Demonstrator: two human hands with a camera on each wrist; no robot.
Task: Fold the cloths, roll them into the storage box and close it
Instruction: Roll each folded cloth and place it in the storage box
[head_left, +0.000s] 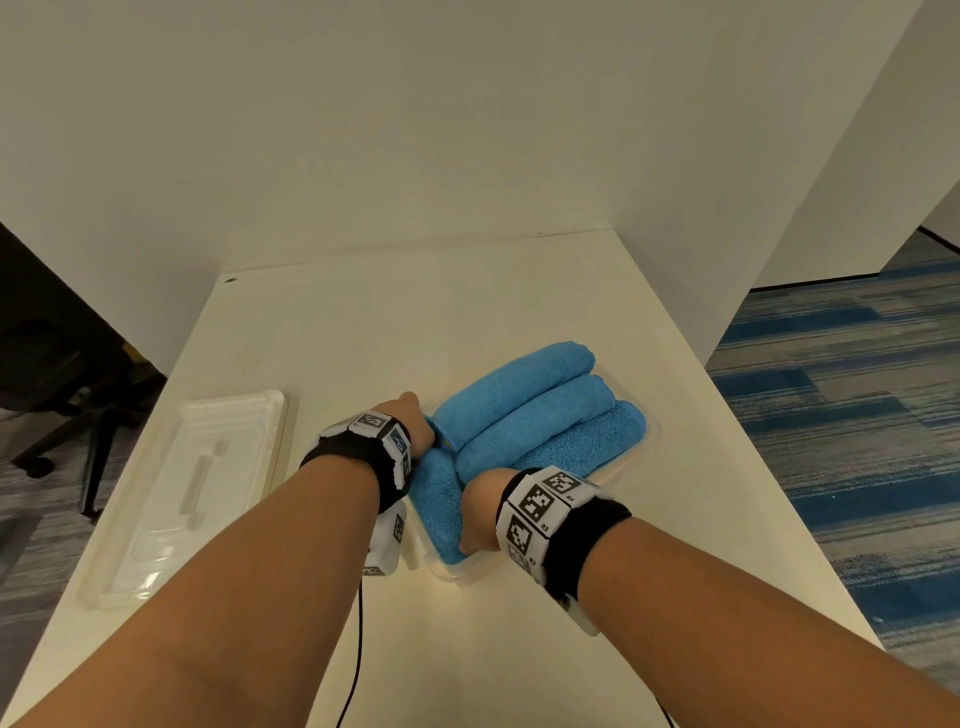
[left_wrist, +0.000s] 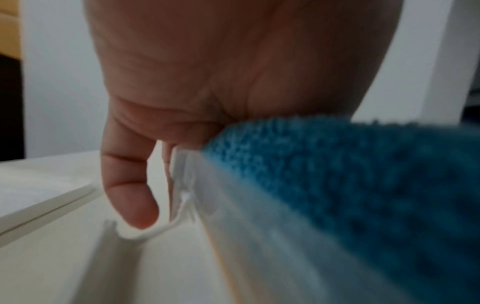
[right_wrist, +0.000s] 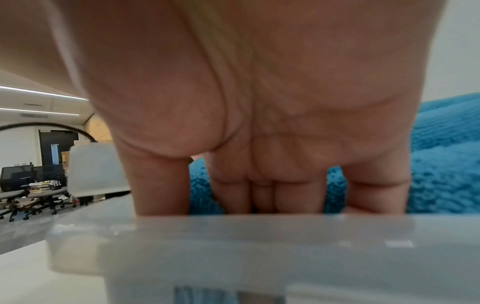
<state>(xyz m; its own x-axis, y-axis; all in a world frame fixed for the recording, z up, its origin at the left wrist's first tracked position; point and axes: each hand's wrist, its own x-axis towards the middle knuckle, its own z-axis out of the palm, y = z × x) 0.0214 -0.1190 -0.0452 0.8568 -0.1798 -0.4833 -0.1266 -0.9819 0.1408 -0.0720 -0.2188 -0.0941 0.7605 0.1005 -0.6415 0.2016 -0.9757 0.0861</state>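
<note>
A clear storage box (head_left: 631, 456) stands on the white table and holds several rolled blue cloths (head_left: 524, 410). One more blue roll (head_left: 436, 499) lies crosswise at the box's near left end. My left hand (head_left: 414, 420) rests its palm on that cloth (left_wrist: 350, 174) at the left rim. One straight finger (left_wrist: 127, 195) hangs outside the box wall (left_wrist: 259, 236) and touches a white latch (left_wrist: 153, 232). My right hand (head_left: 480, 514) is at the near end. Its straight fingers (right_wrist: 298, 197) reach down inside the near rim (right_wrist: 233, 236) against the cloth (right_wrist: 446, 164).
The box's clear lid (head_left: 192, 488) lies flat on the table (head_left: 519, 649) to the left of the box. A black cable (head_left: 356, 649) runs down from my left wrist. White partition walls stand behind and to the right. An office chair (head_left: 62, 384) is off the left edge.
</note>
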